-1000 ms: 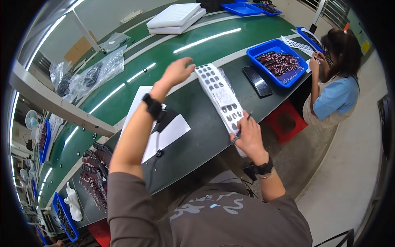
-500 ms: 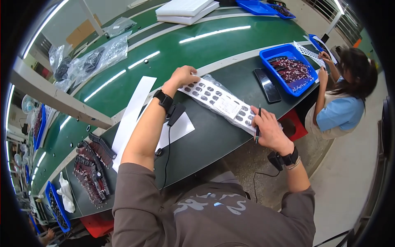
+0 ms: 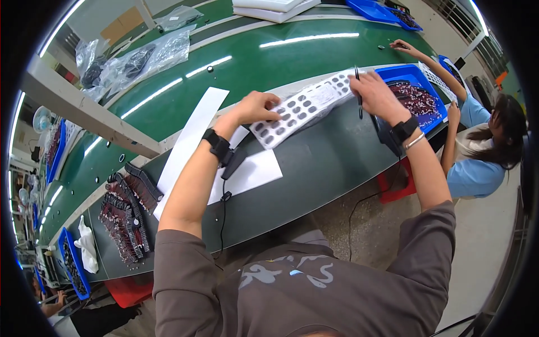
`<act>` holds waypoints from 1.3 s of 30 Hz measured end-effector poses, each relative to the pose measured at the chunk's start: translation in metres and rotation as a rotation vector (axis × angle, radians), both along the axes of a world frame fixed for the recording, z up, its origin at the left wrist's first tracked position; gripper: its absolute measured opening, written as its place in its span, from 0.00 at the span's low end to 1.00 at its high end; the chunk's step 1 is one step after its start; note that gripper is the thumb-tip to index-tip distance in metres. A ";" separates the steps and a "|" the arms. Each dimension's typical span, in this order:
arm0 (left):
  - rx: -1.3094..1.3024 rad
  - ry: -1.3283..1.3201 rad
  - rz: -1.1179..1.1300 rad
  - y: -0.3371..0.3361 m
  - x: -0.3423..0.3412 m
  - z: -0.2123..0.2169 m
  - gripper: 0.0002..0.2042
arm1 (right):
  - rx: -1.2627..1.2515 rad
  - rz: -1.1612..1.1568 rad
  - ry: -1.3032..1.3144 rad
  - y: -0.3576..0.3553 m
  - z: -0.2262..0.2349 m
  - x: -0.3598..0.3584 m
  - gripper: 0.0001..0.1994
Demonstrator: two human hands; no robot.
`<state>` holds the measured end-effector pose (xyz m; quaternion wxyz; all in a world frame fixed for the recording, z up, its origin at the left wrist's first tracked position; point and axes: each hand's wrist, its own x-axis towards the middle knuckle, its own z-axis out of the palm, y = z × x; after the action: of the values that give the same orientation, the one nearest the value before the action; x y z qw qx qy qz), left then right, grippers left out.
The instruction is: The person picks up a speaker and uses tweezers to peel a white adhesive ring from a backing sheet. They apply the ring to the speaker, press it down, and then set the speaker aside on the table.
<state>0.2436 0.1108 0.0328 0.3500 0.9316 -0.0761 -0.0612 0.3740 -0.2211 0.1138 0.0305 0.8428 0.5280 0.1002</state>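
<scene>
A long white sheet of dark oval stickers [image 3: 297, 113] lies over crumpled clear plastic [image 3: 321, 115], slanting up to the right. My left hand [image 3: 257, 108] has its thumb and fingers closed on the sheet's left end. At the far right end, my right hand [image 3: 380, 96] is closed with a black pen [image 3: 358, 94] held upright between its fingers. Those fingers also meet the sheet's end, though their exact grip on it is hidden. White paper [image 3: 255, 178] lies under my left wrist, beside a longer white strip [image 3: 193, 135].
Right of my right hand stands a blue tray [image 3: 435, 121] of dark and reddish wired parts. A co-worker [image 3: 477, 163] sits beyond it, one arm stretched over the green belt [image 3: 303, 62]. Bundled wired parts [image 3: 126, 216] lie left, near a white cloth [image 3: 86, 244] and a metal post [image 3: 84, 109].
The sheet's right end has swung away from me and up, carried by my right hand with the pen. My left hand stays at the left end. The co-worker's arm has reached out over the belt.
</scene>
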 end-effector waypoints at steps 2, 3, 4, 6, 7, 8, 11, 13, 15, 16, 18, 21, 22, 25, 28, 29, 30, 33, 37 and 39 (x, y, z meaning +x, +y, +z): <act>0.011 -0.002 -0.035 -0.015 -0.006 0.002 0.25 | 0.058 0.006 0.109 0.003 -0.018 -0.011 0.21; 0.041 -0.068 -0.021 -0.020 -0.009 -0.001 0.24 | 0.117 0.011 0.226 0.006 -0.029 -0.020 0.22; 0.071 -0.134 -0.008 -0.025 -0.013 -0.003 0.22 | 0.175 0.013 0.343 0.008 -0.037 -0.026 0.24; 0.095 -0.195 -0.002 -0.037 -0.026 0.000 0.21 | 0.224 0.023 0.406 0.011 -0.048 -0.037 0.25; 0.167 -0.273 -0.006 -0.048 -0.038 0.011 0.21 | 0.281 0.026 0.456 0.010 -0.051 -0.043 0.26; 0.238 -0.351 -0.009 -0.059 -0.051 0.022 0.21 | 0.341 0.030 0.506 0.007 -0.055 -0.049 0.27; 0.350 -0.483 0.050 -0.079 -0.078 0.010 0.20 | 0.465 0.003 0.612 0.006 -0.059 -0.072 0.22; 0.418 -0.578 0.145 -0.092 -0.091 -0.006 0.17 | 0.528 -0.006 0.657 0.004 -0.061 -0.088 0.19; 0.480 -0.587 0.126 -0.096 -0.095 -0.013 0.14 | 0.580 -0.030 0.702 0.001 -0.072 -0.097 0.14; 0.542 -0.592 0.101 -0.095 -0.093 -0.014 0.11 | 0.611 -0.047 0.717 -0.001 -0.077 -0.100 0.11; 0.598 -0.622 0.061 -0.098 -0.093 -0.011 0.07 | 0.624 -0.016 0.698 0.002 -0.086 -0.107 0.09; 0.712 -0.390 0.019 -0.101 -0.100 0.001 0.04 | 0.677 -0.027 0.712 0.002 -0.090 -0.120 0.08; 0.684 -0.359 -0.002 -0.098 -0.099 0.004 0.04 | 0.719 -0.062 0.744 0.003 -0.092 -0.124 0.08; 0.636 -0.297 -0.041 -0.097 -0.101 0.019 0.04 | 0.786 -0.112 0.765 0.002 -0.095 -0.129 0.08; 0.666 -0.524 -0.011 -0.106 -0.119 0.042 0.03 | 0.811 -0.140 0.770 0.003 -0.098 -0.133 0.07; 0.665 -0.517 -0.008 -0.110 -0.132 0.049 0.03 | 0.848 -0.169 0.800 0.003 -0.100 -0.133 0.07; 0.667 -0.529 -0.017 -0.117 -0.147 0.057 0.03 | 0.883 -0.198 0.829 0.002 -0.100 -0.131 0.07; 0.675 -0.513 -0.012 -0.122 -0.179 0.064 0.04 | 0.923 -0.240 0.873 0.005 -0.103 -0.120 0.07; 0.496 -0.691 -0.105 -0.113 -0.231 0.048 0.09 | 0.964 -0.149 0.566 0.010 -0.099 -0.132 0.08; 0.429 -0.693 -0.149 -0.111 -0.256 0.031 0.11 | 0.892 0.032 0.625 0.024 -0.087 -0.154 0.08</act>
<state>-0.0128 0.0000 0.0637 0.0962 0.9410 -0.2420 0.2163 0.2196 -0.1971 0.0266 -0.4899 0.7554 0.4311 0.0594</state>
